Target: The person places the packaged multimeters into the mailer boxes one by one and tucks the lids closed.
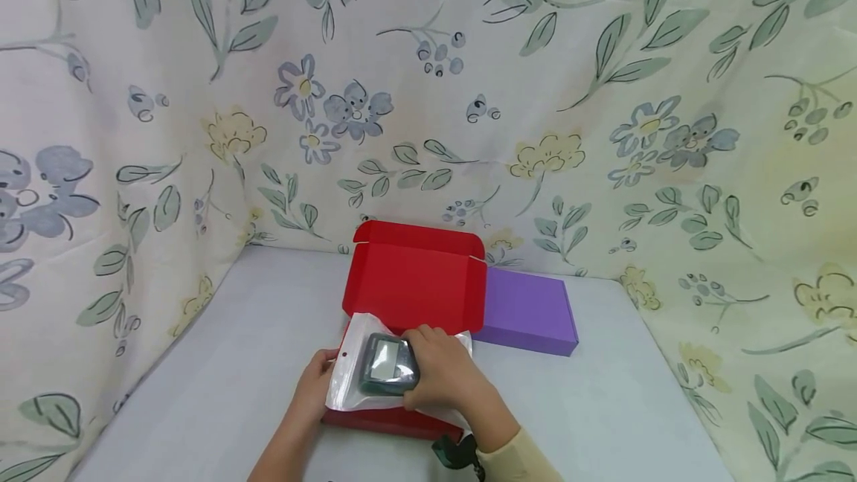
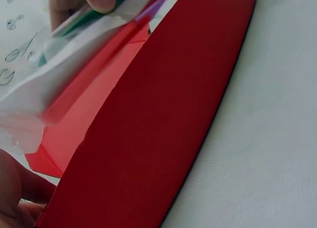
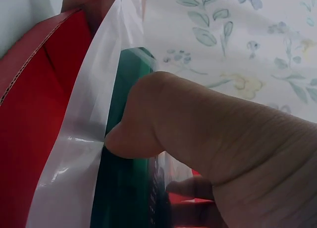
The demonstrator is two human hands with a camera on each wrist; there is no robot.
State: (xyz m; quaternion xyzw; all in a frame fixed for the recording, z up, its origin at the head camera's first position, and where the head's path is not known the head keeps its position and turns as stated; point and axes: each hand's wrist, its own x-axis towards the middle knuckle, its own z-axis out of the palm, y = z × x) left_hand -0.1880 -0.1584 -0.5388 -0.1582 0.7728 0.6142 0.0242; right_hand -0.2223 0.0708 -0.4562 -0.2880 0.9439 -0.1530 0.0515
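My right hand [image 1: 442, 367] grips a dark green device with a pale screen [image 1: 386, 360], its thumb and fingers on the device's two edges. The device is in a white plastic bag [image 1: 344, 384] with a clear front and a small hole near one edge. Bag and device are over an open red cardboard box [image 1: 418, 285], whose lid stands up at the back. At the box's left side, my left hand [image 1: 313, 387] holds the wall. The left wrist view shows its fingers [image 2: 32, 186] curled at the corner of the box. Most of the box's inside is hidden by the bag.
A closed purple box [image 1: 529, 307] lies right of the red lid, close against it. Both boxes are on a white table [image 1: 248, 341]. A floral cloth [image 1: 428, 95] hangs behind and along the sides. A dark strap [image 1: 458, 452] is at my right wrist.
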